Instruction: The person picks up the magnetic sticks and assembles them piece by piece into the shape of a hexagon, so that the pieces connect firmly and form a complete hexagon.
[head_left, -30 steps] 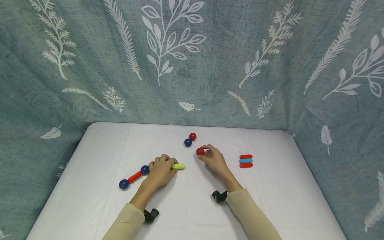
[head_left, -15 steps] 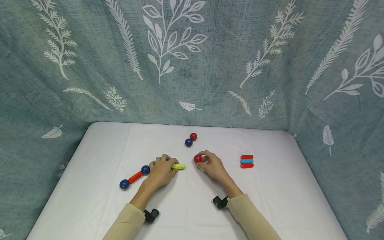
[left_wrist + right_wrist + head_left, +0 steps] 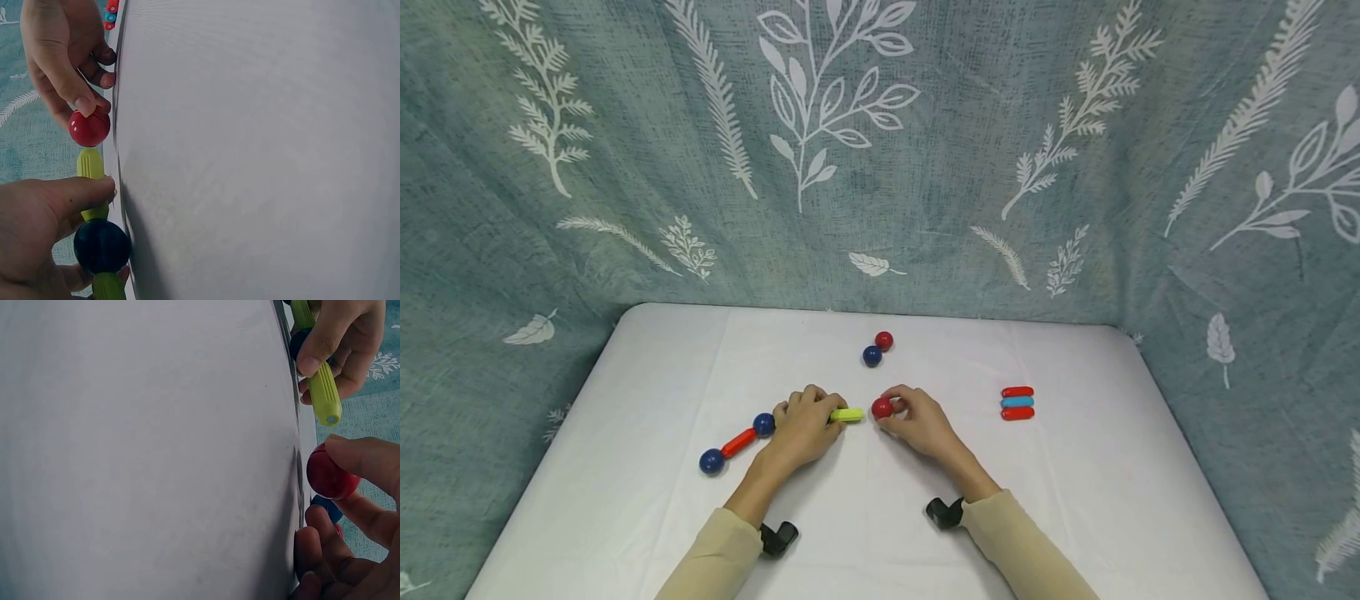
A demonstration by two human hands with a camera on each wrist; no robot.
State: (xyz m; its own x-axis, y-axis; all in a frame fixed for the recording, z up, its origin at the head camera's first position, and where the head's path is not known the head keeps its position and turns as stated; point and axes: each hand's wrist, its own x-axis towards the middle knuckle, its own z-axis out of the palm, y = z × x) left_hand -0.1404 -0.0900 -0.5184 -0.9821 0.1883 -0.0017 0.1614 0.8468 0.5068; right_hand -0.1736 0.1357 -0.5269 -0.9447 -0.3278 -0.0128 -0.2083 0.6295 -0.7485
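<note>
My left hand point(image 3: 807, 425) grips a yellow-green toy building rod point(image 3: 91, 164) between thumb and fingers. A blue ball point(image 3: 102, 245) sits at that rod's near end, with another yellow-green rod point(image 3: 108, 287) beyond it. The chain runs on left to a blue ball point(image 3: 763, 425), a red rod point(image 3: 739, 443) and an end blue ball point(image 3: 712, 462). In my right hand point(image 3: 922, 423), thumb and fingers pinch a red ball point(image 3: 331, 474). It is close off the rod's free end, a narrow gap between them in the head view. My left hand hides part of the chain.
On the white table point(image 3: 625, 400), a loose red ball point(image 3: 883, 340) and blue ball point(image 3: 872, 357) lie toward the back. Two red rods point(image 3: 1017, 413) with a light blue rod point(image 3: 1017, 402) between them lie side by side at right. A patterned curtain point(image 3: 880, 167) hangs behind.
My right hand has brought the red ball left and nearer to me, up to the yellow-green rod's free end. My left hand and the chain stay almost still.
</note>
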